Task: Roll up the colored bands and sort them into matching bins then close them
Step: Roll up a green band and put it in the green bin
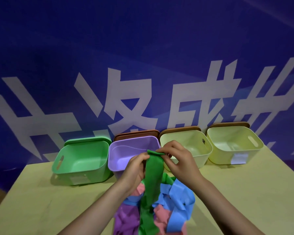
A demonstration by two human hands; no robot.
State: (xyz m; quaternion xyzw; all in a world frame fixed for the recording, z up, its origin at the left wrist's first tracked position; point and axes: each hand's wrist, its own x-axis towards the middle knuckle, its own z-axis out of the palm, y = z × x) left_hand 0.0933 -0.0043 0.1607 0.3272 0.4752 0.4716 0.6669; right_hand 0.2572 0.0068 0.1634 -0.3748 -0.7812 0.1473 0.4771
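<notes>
Your left hand (136, 167) and right hand (176, 160) pinch the green band's (154, 180) top end, mid-frame. Roll tightly and evenly, then drop it into the green bin (81, 164) at left.

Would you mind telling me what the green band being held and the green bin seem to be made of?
The green band looks like a soft, matte stretch material, perhaps elastic fabric or rubber: it hangs limp and creases where the left hand and right hand pinch its top edge. The green bin looks like rigid moulded plastic with a smooth, faintly glossy finish, rounded corners and a cut-out handle slot.
</notes>
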